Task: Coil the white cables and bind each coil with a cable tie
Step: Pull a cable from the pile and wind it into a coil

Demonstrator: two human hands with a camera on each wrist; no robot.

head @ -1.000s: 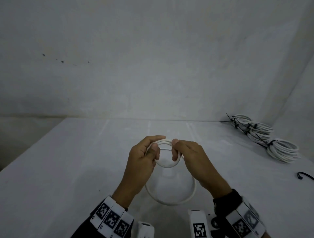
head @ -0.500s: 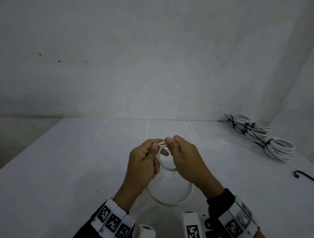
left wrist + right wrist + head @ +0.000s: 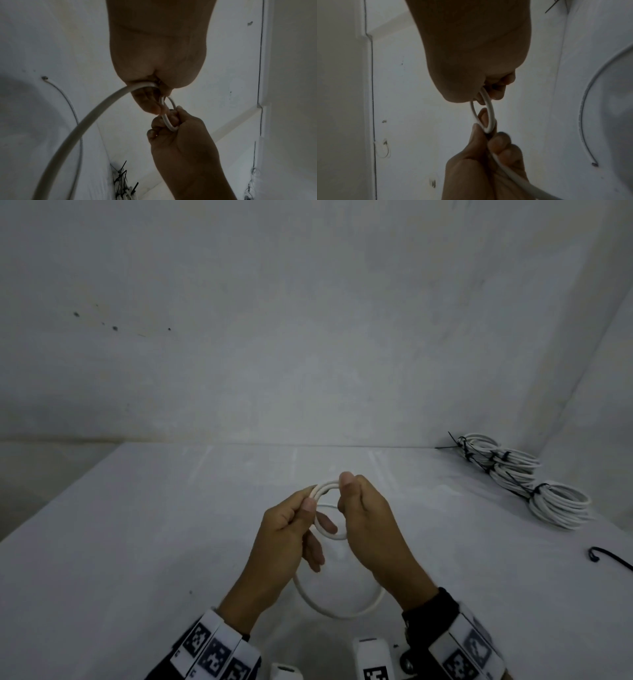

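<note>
Above the white table [image 3: 137,542], the left hand [image 3: 287,529] and right hand [image 3: 366,518] both pinch the white cable [image 3: 337,609], small loops between them; springy loops could slip free and uncoil.

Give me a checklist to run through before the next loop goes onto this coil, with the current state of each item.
1. Left hand pinches the small coil of the white cable: ok.
2. Right hand grips the coil's other side: ok.
3. Loops lie together, not tangled: ok, as far as the head view shows.
4. Slack left to wind: ok, a big loop hangs below the hands.
5. Loose cable tie within reach: ok, it lies on the table to the right, probably an easy reach.
6. Cable's free end located: cannot tell, no end shows.
</note>
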